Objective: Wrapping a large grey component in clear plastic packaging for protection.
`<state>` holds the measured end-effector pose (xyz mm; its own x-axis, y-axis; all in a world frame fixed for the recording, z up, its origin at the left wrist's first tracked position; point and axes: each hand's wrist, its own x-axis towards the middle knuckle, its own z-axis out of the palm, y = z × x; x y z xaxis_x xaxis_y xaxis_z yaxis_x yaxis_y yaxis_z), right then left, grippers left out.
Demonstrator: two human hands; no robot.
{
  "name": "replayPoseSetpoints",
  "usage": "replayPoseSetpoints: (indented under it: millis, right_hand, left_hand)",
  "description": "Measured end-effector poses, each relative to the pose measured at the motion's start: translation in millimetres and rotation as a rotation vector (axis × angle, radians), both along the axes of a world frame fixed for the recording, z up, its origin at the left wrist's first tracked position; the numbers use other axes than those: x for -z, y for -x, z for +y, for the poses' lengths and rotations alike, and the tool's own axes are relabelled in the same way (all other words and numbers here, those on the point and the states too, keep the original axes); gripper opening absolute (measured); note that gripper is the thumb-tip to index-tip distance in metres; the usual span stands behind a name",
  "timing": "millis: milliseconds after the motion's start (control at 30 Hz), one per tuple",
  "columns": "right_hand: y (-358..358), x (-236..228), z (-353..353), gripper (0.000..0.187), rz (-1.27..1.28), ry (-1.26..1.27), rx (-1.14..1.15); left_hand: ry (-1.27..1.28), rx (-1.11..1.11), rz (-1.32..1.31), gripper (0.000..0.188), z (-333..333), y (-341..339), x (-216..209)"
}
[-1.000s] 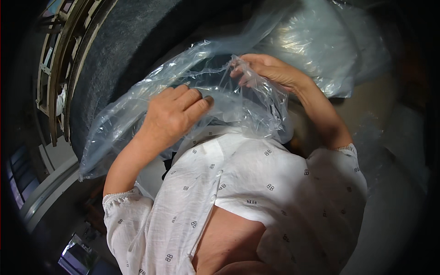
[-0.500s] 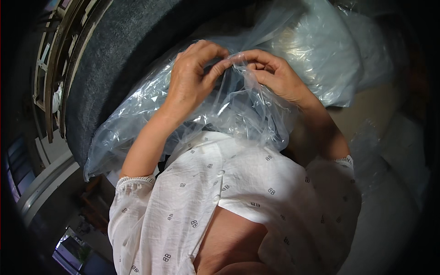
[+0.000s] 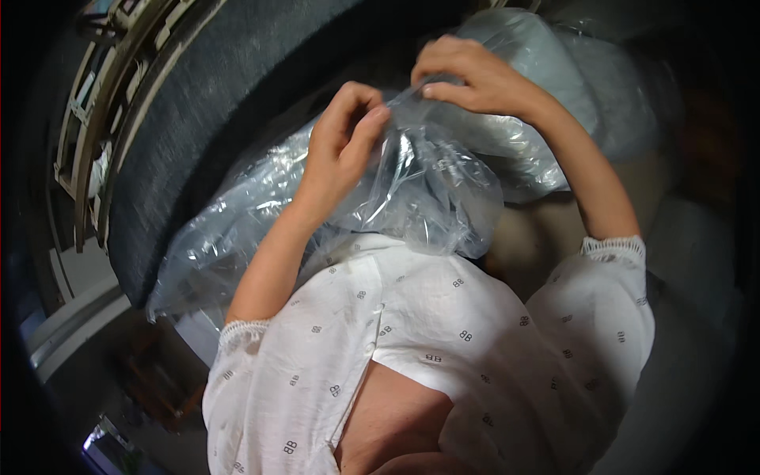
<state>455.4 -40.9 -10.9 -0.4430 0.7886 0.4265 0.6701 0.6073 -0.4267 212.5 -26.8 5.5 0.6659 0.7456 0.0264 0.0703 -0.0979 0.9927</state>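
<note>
A large clear plastic bag (image 3: 439, 186) lies crumpled in front of my body, its upper part gathered and drawn up between my hands. My right hand (image 3: 475, 75), farther and higher, pinches the pulled-up end of the plastic between thumb and curled fingers. At the near side of that gathered part, my left hand (image 3: 344, 131) is closed, thumb against bent fingers, with the plastic at its fingertips. The exact contact there is partly hidden. From the left hand, the bag's loose, shiny folds spread toward the lower left.
A dark grey curved surface (image 3: 182, 127) runs along the left and far side. Beyond it stands a pale slatted frame (image 3: 95, 134). Another filled, whitish plastic bag (image 3: 546, 71) rests at the far right, behind my right hand.
My hands were together at the bag's gathered top. Now the right has moved up and away, stretching the plastic between them, and the left sits slightly lower.
</note>
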Motion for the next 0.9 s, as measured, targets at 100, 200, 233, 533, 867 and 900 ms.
replayPoseSetpoints:
  millis: [100,200,233,533,867,900]
  right_hand:
    - [29,-42,10,0.021,0.085,0.358,-0.019]
    - [47,-59,-3,0.024,0.170,0.502,-0.111]
    - [51,-61,-10,0.026,0.131,0.512,-0.129]
    - [-135,25,-79,0.040,-0.975,0.721,0.348]
    - [-283,-62,30,0.017,-0.842,0.030,1.298]
    - [-378,-71,45,0.017,-0.866,0.002,1.324]
  left_hand:
    - [-0.177,-0.149,0.100,0.006,10,32,-4]
    - [-0.470,-0.210,0.213,0.006,17,81,-2]
    - [-0.594,-0.229,0.300,0.006,19,101,-9]
    - [-0.928,-0.680,1.078,0.013,22,407,-68]
    - [-0.630,-1.017,1.529,0.042,28,656,-40]
    - [-0.590,-1.014,1.417,0.041,72,652,-8]
